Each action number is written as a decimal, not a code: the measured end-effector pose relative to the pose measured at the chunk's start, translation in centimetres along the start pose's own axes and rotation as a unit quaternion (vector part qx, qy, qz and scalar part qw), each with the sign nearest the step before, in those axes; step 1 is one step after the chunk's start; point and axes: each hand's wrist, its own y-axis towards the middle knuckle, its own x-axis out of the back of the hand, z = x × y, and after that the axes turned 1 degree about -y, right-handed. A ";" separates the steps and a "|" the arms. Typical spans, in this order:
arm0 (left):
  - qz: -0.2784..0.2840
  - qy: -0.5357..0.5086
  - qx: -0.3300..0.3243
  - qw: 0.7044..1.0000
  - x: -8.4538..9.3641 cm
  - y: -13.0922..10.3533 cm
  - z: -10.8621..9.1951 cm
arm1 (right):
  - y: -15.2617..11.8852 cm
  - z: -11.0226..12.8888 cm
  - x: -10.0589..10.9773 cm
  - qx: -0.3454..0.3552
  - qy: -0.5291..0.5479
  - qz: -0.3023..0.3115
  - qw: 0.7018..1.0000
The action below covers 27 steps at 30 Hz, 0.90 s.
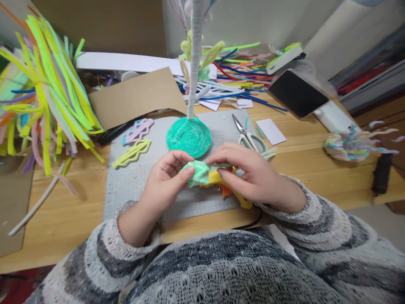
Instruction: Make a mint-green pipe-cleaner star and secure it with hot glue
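Between thumb and fingers, my left hand (164, 179) is closed on a folded mint-green pipe cleaner piece (199, 175). A strand runs from it to my right hand (253, 173), whose thumb and fingers pinch it. Under my right hand a yellow glue gun (215, 177) with an orange trigger lies on the grey cutting mat (136, 190), partly hidden. Just beyond my hands is a round, coiled green base (189, 137) with a white wrapped stem (195, 59) rising from it. Scissors (245, 134) with pale handles lie behind my right hand.
Zigzag-bent yellow (132, 153) and lilac (139, 130) pipe cleaners lie on the mat's left. A large pipe cleaner bundle (53, 88) stands at far left, beside cardboard (136, 97). More loose pipe cleaners (234, 71) lie behind. A phone (298, 93) leans at right, near a pastel bundle (346, 145).
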 end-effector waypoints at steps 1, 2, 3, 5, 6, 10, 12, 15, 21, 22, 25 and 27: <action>0.003 -0.001 0.003 1.000 0.0 0.0 0.0 | 0.0 0.0 0.0 -0.005 0.009 0.005 1.000; 0.006 -0.004 0.005 1.000 0.0 0.0 0.0 | 0.0 0.0 0.1 -0.008 0.016 0.008 1.000; 0.010 -0.006 0.008 1.000 -0.1 0.0 0.0 | 0.0 0.1 0.2 -0.011 0.021 0.012 1.000; 0.017 -0.009 0.016 1.000 0.0 0.0 0.0 | 0.0 0.2 0.3 -0.016 0.028 0.021 0.999; 0.019 -0.010 0.021 1.000 0.0 0.0 0.0 | 0.0 0.3 0.4 -0.020 0.030 0.024 0.999; 0.017 -0.011 0.033 0.999 0.0 0.0 0.0 | 0.1 0.4 0.5 -0.051 0.033 0.024 0.998; 0.014 -0.010 0.032 0.999 0.0 0.0 0.0 | 0.1 0.4 0.5 -0.057 0.031 0.022 0.998; 0.019 -0.007 0.029 0.999 0.0 0.0 0.0 | 0.1 0.4 0.5 -0.052 0.036 0.026 0.998; 0.030 0.002 0.033 0.999 0.0 -0.1 0.0 | 0.1 0.2 0.7 -0.043 0.042 0.049 0.997; 0.031 0.003 0.032 0.999 0.0 -0.1 0.0 | 0.1 0.2 0.7 -0.039 0.041 0.052 0.997; 0.036 0.006 0.026 0.999 -0.1 -0.1 0.0 | 0.0 0.0 0.6 -0.031 0.038 0.061 0.997; 0.041 0.011 0.023 0.999 -0.1 -0.1 0.0 | -0.1 -0.2 0.6 -0.030 0.031 0.068 0.997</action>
